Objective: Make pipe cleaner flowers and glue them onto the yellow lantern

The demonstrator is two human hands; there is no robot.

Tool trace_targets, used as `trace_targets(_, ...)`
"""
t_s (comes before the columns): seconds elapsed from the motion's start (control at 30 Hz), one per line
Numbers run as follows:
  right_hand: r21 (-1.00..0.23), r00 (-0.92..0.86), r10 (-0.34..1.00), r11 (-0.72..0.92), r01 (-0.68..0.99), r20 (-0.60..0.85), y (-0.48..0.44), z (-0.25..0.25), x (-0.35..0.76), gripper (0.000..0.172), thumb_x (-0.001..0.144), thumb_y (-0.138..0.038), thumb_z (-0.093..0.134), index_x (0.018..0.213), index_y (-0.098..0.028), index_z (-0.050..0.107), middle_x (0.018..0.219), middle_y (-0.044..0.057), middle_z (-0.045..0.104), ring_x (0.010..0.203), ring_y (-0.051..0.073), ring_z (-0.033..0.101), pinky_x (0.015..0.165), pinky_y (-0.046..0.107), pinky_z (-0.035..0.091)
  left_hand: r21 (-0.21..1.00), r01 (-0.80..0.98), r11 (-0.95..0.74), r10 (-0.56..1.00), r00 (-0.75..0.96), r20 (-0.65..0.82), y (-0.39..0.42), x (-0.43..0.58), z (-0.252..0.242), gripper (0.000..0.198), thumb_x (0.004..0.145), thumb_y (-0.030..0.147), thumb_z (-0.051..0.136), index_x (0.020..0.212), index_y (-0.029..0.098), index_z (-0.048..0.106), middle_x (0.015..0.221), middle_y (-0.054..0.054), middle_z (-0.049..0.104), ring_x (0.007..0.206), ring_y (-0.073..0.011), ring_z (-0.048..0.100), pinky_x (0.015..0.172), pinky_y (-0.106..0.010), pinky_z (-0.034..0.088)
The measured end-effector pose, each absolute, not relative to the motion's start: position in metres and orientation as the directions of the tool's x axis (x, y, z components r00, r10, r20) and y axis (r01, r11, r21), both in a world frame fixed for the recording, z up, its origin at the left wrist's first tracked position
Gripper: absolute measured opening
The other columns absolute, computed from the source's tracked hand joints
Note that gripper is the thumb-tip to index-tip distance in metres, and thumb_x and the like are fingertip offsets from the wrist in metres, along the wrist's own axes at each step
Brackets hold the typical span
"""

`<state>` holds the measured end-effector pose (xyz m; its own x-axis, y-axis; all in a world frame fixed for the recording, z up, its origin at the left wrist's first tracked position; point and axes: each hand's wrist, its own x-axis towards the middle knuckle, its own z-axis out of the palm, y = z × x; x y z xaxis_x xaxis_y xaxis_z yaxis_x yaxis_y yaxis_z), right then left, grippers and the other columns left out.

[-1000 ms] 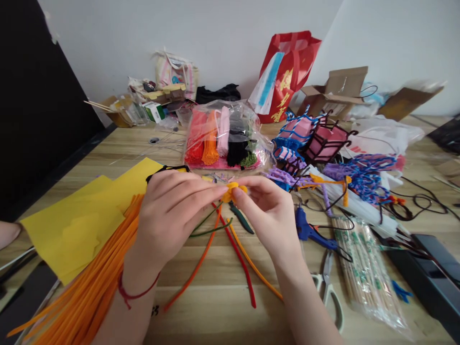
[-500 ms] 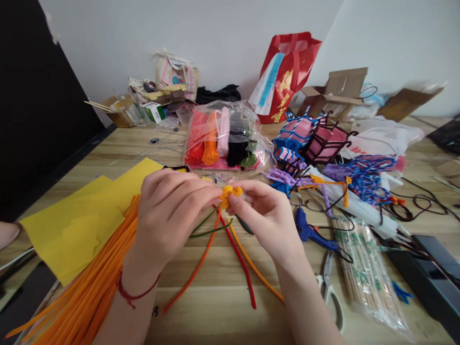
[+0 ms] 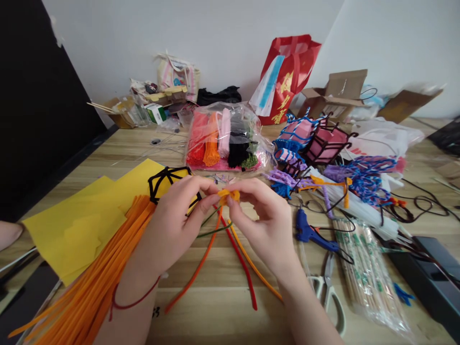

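Observation:
Both my hands meet over the middle of the wooden table (image 3: 223, 287). My left hand (image 3: 172, 225) and my right hand (image 3: 262, 220) pinch a small yellow-orange pipe-cleaner piece (image 3: 228, 195) between their fingertips. Beneath them lie loose pipe cleaners, one orange (image 3: 196, 273), one red (image 3: 244, 268), and one green (image 3: 212, 232). A black-framed yellow lantern shape (image 3: 166, 181) shows just behind my left hand. A sheaf of orange pipe cleaners (image 3: 97, 282) runs under my left forearm.
Yellow paper sheets (image 3: 72, 225) lie at the left. A clear bag of coloured pipe cleaners (image 3: 226, 139) sits behind. To the right are a blue glue gun (image 3: 309, 232), scissors (image 3: 328, 287), a pack of wooden sticks (image 3: 362, 273) and pipe-cleaner lanterns (image 3: 316, 139). A red bag (image 3: 287, 72) stands at the wall.
My left hand has turned and dropped a little, uncovering the black-framed lantern shape behind it. The yellow-orange piece is squeezed tighter between the fingertips.

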<state>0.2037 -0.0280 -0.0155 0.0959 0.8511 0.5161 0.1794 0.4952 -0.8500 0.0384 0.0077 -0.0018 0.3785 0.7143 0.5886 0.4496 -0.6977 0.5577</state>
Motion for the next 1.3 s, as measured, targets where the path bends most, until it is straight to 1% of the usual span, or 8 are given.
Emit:
trace_targets(0.13, -0.755, 0.074, 0.773, 0.588, 0.29, 0.63, -0.027, -0.017, 0.203, 0.022, 0.087, -0.007, 0.061, 0.1, -0.022, 0.069, 0.096, 0.004, 0.073, 0.09, 0.016, 0.068, 0.082, 0.029, 0.055, 0.822, 0.258, -0.508, 0.847, 0.322, 0.422, 0.008, 0.043, -0.003, 0.016, 0.092, 0.039, 0.065, 0.087, 0.024, 0.066, 0.077, 0.001, 0.07, 0.072, -0.0171, 0.068, 0.062, -0.027, 0.054)
trace_targets(0.27, -0.855, 0.2, 0.832, 0.51, 0.094, 0.518, -0.026, -0.018, 0.199, 0.018, 0.088, -0.014, 0.066, 0.103, -0.023, 0.071, 0.096, 0.003, 0.075, 0.085, 0.015, 0.07, 0.076, 0.027, 0.057, 0.9, 0.216, -0.378, 0.908, 0.274, 0.316, 0.006, 0.047, -0.001, 0.022, 0.089, 0.045, 0.067, 0.082, 0.024, 0.067, 0.074, 0.0, 0.07, 0.073, -0.0188, 0.07, 0.059, -0.028, 0.056)
trace_targets(0.43, -0.922, 0.23, 0.931, 0.33, -0.204, 0.283, -0.02, -0.018, 0.201, 0.008, 0.078, -0.02, 0.076, 0.086, -0.022, 0.074, 0.082, 0.001, 0.076, 0.066, 0.011, 0.067, 0.062, 0.022, 0.056, 0.775, 0.359, -0.52, 0.846, 0.342, 0.409, 0.003, 0.045, 0.002, 0.012, 0.092, 0.036, 0.066, 0.085, 0.026, 0.069, 0.079, 0.001, 0.072, 0.08, -0.0188, 0.071, 0.071, -0.029, 0.058)
trace_targets(0.67, -0.94, 0.147, 0.978, 0.184, -0.287, 0.146, -0.018, -0.015, 0.209, 0.012, 0.073, -0.025, 0.082, 0.078, -0.02, 0.073, 0.064, -0.002, 0.071, 0.054, 0.009, 0.062, 0.055, 0.021, 0.054, 0.274, 0.461, -0.844, 0.494, 0.47, 0.731, 0.01, 0.035, -0.005, 0.022, 0.094, 0.017, 0.064, 0.112, 0.028, 0.068, 0.105, 0.0, 0.075, 0.096, -0.0181, 0.068, 0.091, -0.035, 0.051)
trace_targets(0.77, -0.919, 0.137, 0.979, 0.192, -0.343, 0.153, -0.02, -0.013, 0.208, 0.013, 0.073, -0.027, 0.083, 0.079, -0.02, 0.074, 0.067, -0.002, 0.073, 0.056, 0.01, 0.065, 0.058, 0.022, 0.057, 0.177, 0.491, -0.853, 0.427, 0.46, 0.778, 0.009, 0.034, -0.007, 0.028, 0.093, 0.016, 0.064, 0.117, 0.03, 0.067, 0.104, 0.0, 0.077, 0.098, -0.0206, 0.069, 0.09, -0.038, 0.05)
trace_targets(0.93, -0.9, 0.106, 0.98, 0.196, -0.39, 0.167, -0.022, -0.012, 0.207, 0.016, 0.068, -0.023, 0.086, 0.078, -0.021, 0.074, 0.068, -0.002, 0.074, 0.057, 0.01, 0.066, 0.058, 0.02, 0.057, 0.174, 0.507, -0.844, 0.412, 0.406, 0.816, 0.005, 0.035, -0.006, 0.031, 0.093, 0.016, 0.064, 0.116, 0.037, 0.067, 0.105, 0.004, 0.077, 0.094, -0.0209, 0.069, 0.084, -0.04, 0.051)
trace_targets(1.13, -0.899, 0.11, 0.968, 0.251, -0.358, 0.227, -0.023, -0.012, 0.207, 0.015, 0.069, -0.013, 0.08, 0.079, -0.022, 0.074, 0.073, -0.002, 0.076, 0.061, 0.01, 0.069, 0.061, 0.02, 0.058, 0.207, 0.488, -0.848, 0.433, 0.412, 0.802, 0.006, 0.035, -0.003, 0.02, 0.092, 0.014, 0.064, 0.105, 0.03, 0.067, 0.102, 0.001, 0.075, 0.093, -0.0198, 0.066, 0.085, -0.039, 0.049)
trace_targets(1.3, -0.904, 0.153, 0.92, 0.386, -0.185, 0.362, -0.025, -0.014, 0.204, 0.017, 0.074, -0.009, 0.074, 0.083, -0.022, 0.074, 0.083, 0.0, 0.075, 0.072, 0.013, 0.069, 0.069, 0.023, 0.059, 0.446, 0.44, -0.78, 0.603, 0.336, 0.724, 0.0, 0.042, -0.001, 0.01, 0.09, 0.015, 0.064, 0.09, 0.024, 0.062, 0.088, 0.001, 0.069, 0.085, -0.0167, 0.062, 0.082, -0.034, 0.048)
